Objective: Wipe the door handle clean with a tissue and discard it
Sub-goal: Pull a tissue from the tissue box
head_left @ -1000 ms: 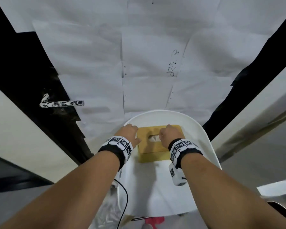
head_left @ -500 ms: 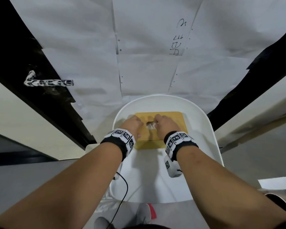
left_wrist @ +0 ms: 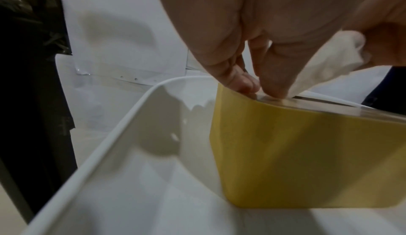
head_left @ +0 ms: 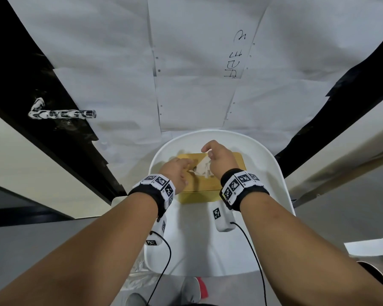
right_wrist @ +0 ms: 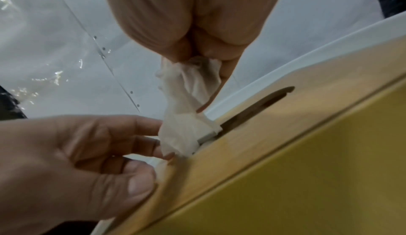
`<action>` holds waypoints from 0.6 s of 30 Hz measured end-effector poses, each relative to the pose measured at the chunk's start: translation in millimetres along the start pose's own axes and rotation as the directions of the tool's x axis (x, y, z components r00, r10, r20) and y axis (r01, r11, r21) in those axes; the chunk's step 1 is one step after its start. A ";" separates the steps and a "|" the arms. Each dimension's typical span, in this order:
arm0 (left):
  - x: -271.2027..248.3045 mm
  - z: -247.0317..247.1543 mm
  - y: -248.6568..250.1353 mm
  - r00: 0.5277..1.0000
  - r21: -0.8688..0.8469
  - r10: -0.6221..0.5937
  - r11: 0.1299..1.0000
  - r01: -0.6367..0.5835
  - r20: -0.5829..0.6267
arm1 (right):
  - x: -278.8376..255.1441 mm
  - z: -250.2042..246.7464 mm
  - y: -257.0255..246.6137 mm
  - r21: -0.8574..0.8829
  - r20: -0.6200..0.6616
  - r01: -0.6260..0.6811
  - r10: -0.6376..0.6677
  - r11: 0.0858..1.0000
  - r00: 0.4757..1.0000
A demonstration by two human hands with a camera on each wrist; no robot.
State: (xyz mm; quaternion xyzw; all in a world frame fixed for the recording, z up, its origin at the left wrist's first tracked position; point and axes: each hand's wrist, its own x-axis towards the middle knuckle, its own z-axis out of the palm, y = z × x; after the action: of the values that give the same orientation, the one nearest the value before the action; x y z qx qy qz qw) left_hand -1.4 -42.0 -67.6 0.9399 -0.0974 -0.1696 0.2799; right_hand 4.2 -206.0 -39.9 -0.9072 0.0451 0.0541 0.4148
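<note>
Tissue [right_wrist: 186, 117]: lower end hidden inside tissue box [right_wrist: 285, 152] slot. Right hand [head_left: 219, 157] fingertips occluded, head view. Box cropped at 3 o'clock, right wrist view.

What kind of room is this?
Probably a doorway indoors, set up for a test: a smeared door handle on a dark door, paper sheets taped up, a tissue box on a white chair.

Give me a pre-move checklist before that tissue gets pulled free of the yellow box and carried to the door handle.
1. Right hand pinches the tissue: ok.
2. Left hand fingers press down on the tissue box top: ok.
3. Tissue fully out of the slot: not ok, its lower end is still in the opening.
4. Only one sheet coming out: cannot tell.
5. Box seated in the white tray: ok.
6. Door handle in view, smeared white, unobstructed: ok.
</note>
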 end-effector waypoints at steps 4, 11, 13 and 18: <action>-0.6 1.0 1.7 1.000 -0.036 0.019 0.999 -0.019 -0.004 | -1.3 1.2 -7.4 0.163 -0.004 0.001 0.000 0.987 1.000; 3.6 -0.7 6.6 0.997 -0.038 -0.019 0.999 0.016 -0.071 | -2.5 -6.2 -9.3 0.217 0.013 0.013 -0.017 0.976 1.000; 6.1 -3.0 3.8 0.991 -0.117 -0.102 0.989 0.092 -0.087 | -2.6 -8.4 -7.9 0.122 0.080 0.021 -0.031 0.992 0.996; 8.3 -8.6 -2.8 0.985 -0.332 -0.163 0.933 0.136 -0.055 | -0.7 -6.4 -0.3 -0.241 0.144 0.055 -0.021 0.969 0.989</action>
State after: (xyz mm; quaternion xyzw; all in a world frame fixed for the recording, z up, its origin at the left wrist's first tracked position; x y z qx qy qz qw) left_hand 9.7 -37.8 -64.6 0.8912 0.0154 -0.1656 0.4221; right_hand 4.0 -210.6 -35.4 -0.9460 -0.0085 0.1147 0.3032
